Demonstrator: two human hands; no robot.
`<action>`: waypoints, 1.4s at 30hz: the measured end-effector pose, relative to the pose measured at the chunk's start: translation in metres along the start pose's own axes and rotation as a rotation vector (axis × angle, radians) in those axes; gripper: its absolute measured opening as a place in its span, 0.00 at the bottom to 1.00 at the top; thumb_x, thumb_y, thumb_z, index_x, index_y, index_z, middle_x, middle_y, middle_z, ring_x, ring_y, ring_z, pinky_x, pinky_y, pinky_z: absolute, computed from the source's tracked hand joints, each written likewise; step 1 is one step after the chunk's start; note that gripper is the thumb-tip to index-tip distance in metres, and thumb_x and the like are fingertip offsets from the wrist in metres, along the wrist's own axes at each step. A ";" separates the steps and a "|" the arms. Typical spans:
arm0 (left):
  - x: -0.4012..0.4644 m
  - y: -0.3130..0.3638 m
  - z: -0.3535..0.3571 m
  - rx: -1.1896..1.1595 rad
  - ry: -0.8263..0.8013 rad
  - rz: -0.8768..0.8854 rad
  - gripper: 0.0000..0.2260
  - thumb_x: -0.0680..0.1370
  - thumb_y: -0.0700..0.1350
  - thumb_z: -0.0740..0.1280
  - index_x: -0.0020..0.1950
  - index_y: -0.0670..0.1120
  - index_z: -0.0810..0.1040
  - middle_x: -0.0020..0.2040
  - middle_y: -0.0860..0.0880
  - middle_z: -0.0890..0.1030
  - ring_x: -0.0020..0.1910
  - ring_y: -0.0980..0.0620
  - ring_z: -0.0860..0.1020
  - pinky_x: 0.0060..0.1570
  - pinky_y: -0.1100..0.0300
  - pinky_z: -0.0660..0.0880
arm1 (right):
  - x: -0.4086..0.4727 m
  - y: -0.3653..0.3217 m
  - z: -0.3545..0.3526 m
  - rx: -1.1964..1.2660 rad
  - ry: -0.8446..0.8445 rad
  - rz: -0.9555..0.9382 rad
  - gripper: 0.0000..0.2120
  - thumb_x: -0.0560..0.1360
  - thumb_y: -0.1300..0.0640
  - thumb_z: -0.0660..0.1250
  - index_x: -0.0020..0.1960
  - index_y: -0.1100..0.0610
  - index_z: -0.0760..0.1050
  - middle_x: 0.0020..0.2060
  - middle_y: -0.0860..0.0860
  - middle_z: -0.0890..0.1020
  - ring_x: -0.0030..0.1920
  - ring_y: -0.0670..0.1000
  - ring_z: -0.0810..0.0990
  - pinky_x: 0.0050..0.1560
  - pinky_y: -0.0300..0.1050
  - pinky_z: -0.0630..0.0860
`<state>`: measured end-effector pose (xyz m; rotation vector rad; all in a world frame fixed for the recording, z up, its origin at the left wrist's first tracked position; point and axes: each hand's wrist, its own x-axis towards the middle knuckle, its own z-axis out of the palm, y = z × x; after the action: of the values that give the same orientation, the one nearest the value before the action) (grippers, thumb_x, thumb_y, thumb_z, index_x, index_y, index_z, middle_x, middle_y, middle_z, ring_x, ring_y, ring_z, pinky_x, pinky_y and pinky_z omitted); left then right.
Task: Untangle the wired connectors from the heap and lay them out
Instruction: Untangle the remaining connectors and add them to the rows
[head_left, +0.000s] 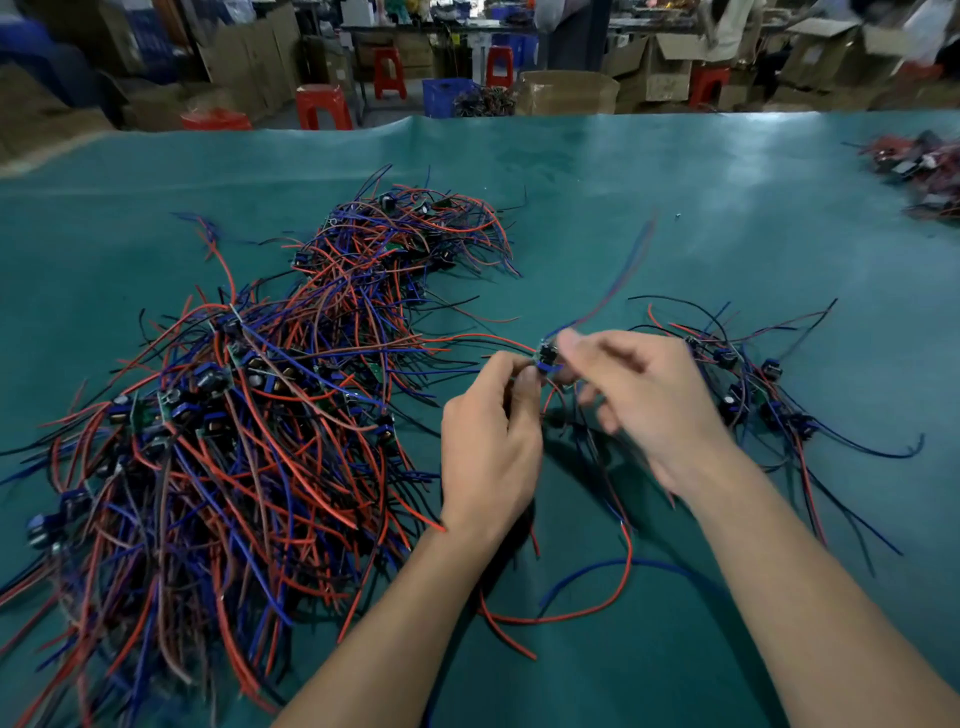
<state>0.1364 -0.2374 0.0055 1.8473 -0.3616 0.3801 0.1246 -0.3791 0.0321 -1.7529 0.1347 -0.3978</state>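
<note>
Left hand (488, 441) pinches wired connector (546, 358) above green table (675, 208); right hand (639, 395), blurred, grip unclear. Tangled heap (234, 415) left, laid-out connectors (753, 384) right.

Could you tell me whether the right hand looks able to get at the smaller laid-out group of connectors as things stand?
Probably yes: the smaller group lies just beside the right hand with nothing between, though its grip is on a connector.

A green mat (675, 171) covers the worktop. Beyond its far edge stand red stools (323, 106), a blue crate (447, 97) and many brown cardboard boxes (569, 92). Further back runs a long table (467, 28), with more boxes stacked at the right.
</note>
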 end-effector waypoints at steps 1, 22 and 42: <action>0.000 -0.001 0.001 0.008 -0.026 0.014 0.08 0.82 0.46 0.64 0.44 0.46 0.76 0.28 0.51 0.72 0.30 0.49 0.69 0.34 0.50 0.70 | -0.002 0.000 0.006 0.007 -0.028 -0.046 0.10 0.73 0.46 0.72 0.40 0.52 0.85 0.33 0.52 0.84 0.32 0.44 0.76 0.28 0.34 0.69; 0.000 0.008 0.000 0.041 0.017 -0.091 0.08 0.79 0.41 0.64 0.40 0.46 0.78 0.31 0.51 0.78 0.33 0.53 0.76 0.40 0.56 0.73 | 0.048 -0.170 0.084 -0.432 -0.255 -0.398 0.17 0.78 0.67 0.61 0.35 0.54 0.61 0.33 0.58 0.61 0.27 0.52 0.60 0.29 0.45 0.54; 0.002 0.005 -0.002 -0.031 0.027 -0.099 0.12 0.81 0.49 0.59 0.43 0.46 0.76 0.34 0.50 0.79 0.36 0.50 0.76 0.42 0.50 0.73 | 0.029 -0.031 -0.040 0.263 -0.037 0.183 0.05 0.72 0.66 0.73 0.47 0.60 0.83 0.37 0.51 0.82 0.31 0.46 0.77 0.33 0.37 0.73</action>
<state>0.1359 -0.2372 0.0111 1.8206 -0.2550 0.3297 0.1339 -0.4183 0.0747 -1.4740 0.2053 -0.2376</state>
